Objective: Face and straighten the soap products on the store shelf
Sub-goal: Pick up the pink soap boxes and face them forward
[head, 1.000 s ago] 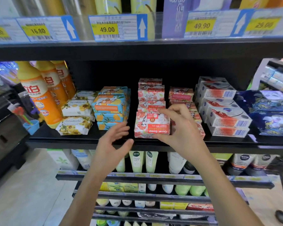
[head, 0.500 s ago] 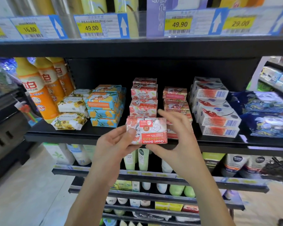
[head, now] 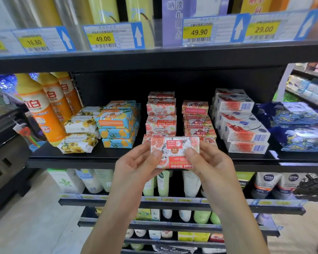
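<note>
I hold a red and white Goat Soap bar [head: 174, 147] in front of the black shelf edge [head: 72, 163], its label upside down towards me. My left hand [head: 136, 164] grips its left end with the thumb on the front face. My right hand [head: 209, 162] grips its right end the same way. Behind it stands a stack of the same Goat Soap bars [head: 161, 116], labels upside down, with a second red stack [head: 196, 118] to its right.
Blue and yellow soap packs [head: 117, 123] and white floral soaps [head: 79, 132] lie left of the stacks, orange bottles [head: 39, 107] further left. White boxed soaps [head: 242, 123] and dark blue packs [head: 299, 125] sit right. Price tags [head: 114, 36] line the shelf above. Tubes fill lower shelves.
The soap bar has come off the front of the stack and out past the shelf edge. My left hand closed onto its left end, and both hands drew it towards me.
</note>
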`<state>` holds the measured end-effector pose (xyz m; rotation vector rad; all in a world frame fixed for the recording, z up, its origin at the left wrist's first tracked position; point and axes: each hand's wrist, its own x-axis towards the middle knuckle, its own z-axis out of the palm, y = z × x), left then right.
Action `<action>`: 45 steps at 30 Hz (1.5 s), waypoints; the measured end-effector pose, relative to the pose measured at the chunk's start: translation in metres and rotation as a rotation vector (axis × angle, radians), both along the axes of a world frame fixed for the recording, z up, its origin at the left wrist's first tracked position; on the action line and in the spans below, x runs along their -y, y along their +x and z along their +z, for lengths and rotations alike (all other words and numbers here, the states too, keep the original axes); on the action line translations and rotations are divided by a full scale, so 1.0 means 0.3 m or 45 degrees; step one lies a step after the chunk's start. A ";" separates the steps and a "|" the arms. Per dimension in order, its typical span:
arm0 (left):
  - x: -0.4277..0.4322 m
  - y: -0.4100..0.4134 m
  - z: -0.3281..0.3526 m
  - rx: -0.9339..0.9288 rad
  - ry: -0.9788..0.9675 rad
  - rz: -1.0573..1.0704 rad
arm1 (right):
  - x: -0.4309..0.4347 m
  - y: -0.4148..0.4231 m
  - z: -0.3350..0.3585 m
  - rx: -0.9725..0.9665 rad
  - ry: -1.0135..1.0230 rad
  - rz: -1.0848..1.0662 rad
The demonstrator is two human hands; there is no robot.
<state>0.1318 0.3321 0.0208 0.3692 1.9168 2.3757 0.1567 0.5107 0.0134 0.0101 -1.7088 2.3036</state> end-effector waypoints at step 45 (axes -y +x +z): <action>-0.075 -0.006 -0.019 -0.062 -0.010 -0.089 | -0.060 0.032 -0.033 0.021 -0.023 0.064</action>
